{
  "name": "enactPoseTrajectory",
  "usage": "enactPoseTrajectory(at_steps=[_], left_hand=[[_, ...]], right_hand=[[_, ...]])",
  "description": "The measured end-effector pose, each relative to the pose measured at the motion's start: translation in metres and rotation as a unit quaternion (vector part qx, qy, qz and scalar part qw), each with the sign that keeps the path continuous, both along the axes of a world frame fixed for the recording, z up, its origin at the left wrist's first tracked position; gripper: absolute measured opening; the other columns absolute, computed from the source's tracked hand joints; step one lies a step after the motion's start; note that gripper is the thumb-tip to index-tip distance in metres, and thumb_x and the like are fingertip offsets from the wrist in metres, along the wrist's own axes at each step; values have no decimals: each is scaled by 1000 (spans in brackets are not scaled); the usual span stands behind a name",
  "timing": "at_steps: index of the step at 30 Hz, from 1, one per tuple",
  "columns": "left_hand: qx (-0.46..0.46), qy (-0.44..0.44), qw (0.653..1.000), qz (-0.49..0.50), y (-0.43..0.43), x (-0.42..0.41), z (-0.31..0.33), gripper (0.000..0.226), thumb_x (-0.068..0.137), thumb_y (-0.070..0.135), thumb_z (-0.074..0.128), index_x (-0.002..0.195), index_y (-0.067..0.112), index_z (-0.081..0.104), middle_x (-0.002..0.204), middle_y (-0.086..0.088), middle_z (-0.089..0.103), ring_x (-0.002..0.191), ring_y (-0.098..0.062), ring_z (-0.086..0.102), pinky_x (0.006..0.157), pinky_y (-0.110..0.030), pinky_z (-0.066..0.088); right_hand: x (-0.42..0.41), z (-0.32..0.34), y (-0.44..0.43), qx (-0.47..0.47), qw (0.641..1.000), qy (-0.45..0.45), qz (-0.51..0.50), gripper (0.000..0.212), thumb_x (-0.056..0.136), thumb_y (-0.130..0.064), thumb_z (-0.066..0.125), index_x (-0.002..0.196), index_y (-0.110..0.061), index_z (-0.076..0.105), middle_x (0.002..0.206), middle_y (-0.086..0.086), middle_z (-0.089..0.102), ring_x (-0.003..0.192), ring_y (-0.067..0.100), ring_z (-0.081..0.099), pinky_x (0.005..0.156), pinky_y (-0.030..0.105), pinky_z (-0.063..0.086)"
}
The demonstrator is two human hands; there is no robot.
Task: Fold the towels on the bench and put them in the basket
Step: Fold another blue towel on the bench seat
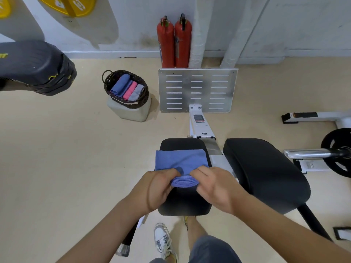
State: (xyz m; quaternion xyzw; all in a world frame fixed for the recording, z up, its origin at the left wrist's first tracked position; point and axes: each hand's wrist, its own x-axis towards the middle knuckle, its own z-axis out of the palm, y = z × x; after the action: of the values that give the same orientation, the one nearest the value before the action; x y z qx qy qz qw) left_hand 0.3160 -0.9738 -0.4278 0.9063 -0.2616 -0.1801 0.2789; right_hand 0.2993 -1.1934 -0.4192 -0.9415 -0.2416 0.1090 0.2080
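2 hands at work: our left hand [159,188] and right hand [214,188] each pinch the near, rolled-up edge of the blue cloth towel [180,160], which lies on the black padded bench cushion [182,204]. Off to the left we spot the dark woven basket [133,105] (perched on a pale plastic container [131,113]) holding a blue roll [120,84], a pink roll [130,91] and a grey roll [137,92].

No wording is legible. The label [198,118] on the white frame beam [197,130] is too small to read. The yellow lettering [3,55] on the black pad [34,67] is cut off. The marks on the yellow signs [79,5] are blurred.
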Motion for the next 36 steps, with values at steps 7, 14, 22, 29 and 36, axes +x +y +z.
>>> enactPoseTrajectory(at_steps=[7,14,22,29,36], left_hand=[[0,4,1000,-1,-1,2,7,10,93,33,50,96,27,58,76,9,62,60,-12,43,56,-22,35],[-28,95,995,11,5,5,13,16,87,28,49,95,18,60,89,8,55,79,-7,44,70,-15,36],[40,237,965,100,-2,51,26,12,95,28,48,96,18,54,89,-1,61,76,-16,52,68,-28,41],[98,262,954,111,-8,65,13,15,93,26,47,98,14,56,92,-1,59,85,-20,55,67,-26,40],[276,28,952,127,-28,59,13,32,80,28,56,111,23,51,111,-1,50,102,-27,48,78,-38,40]], right_hand=[[-1,1,-6,-54,997,18,48,46,75,-22,61,120,-18,54,105,-1,62,83,18,58,67,31,49],[32,27,-9,-23,977,209,28,7,94,-30,51,99,-27,54,81,-7,57,72,11,51,65,22,33],[71,17,-9,16,945,322,-57,5,98,-30,46,99,-25,47,92,2,60,80,16,53,71,29,42],[83,-7,0,-47,952,291,-86,6,95,-31,47,99,-26,46,97,2,63,86,20,57,71,31,43],[93,-14,5,-50,934,326,-135,17,84,-28,57,93,-23,44,93,5,60,79,21,53,73,35,46]])
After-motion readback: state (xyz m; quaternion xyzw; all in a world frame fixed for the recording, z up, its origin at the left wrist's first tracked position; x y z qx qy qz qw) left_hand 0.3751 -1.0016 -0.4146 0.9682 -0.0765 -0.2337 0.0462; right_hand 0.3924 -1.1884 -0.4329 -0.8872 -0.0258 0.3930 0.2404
